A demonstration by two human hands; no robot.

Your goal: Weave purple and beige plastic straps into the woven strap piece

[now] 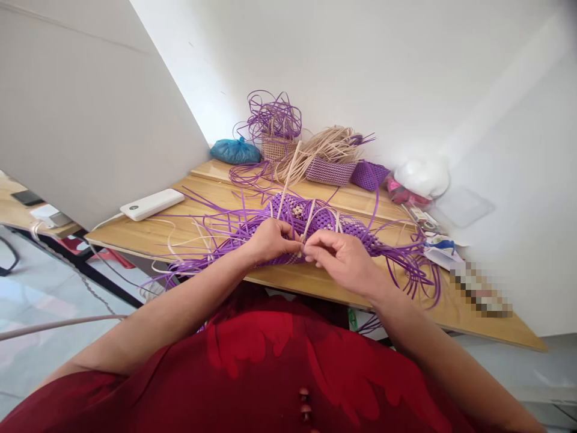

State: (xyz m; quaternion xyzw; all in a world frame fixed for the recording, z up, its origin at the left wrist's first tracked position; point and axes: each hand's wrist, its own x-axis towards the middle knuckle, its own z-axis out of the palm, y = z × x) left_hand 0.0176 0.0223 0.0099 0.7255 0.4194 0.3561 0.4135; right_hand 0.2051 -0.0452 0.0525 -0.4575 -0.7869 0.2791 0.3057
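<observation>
A purple woven piece point(356, 228) with beige strips in its pattern lies near the front of the table, loose purple strips point(216, 237) fanning out on both sides. My left hand point(270, 239) is closed at its front edge, thumb and forefinger pinching the weave. Right beside it, my right hand point(340, 255) pinches with the fingertips where a thin beige strip point(309, 218) comes down between the hands. The fingers partly hide the strip's end. A longer beige strip point(289, 180) stands up from the weave behind my left hand.
Along the back are a blue plastic bag point(235, 151), a beige basket point(276, 148) of purple strips, a patterned woven piece point(330, 172) under beige strips, and a white bag point(422, 176). A white power strip point(152, 204) lies left; small packets point(444, 249) lie right.
</observation>
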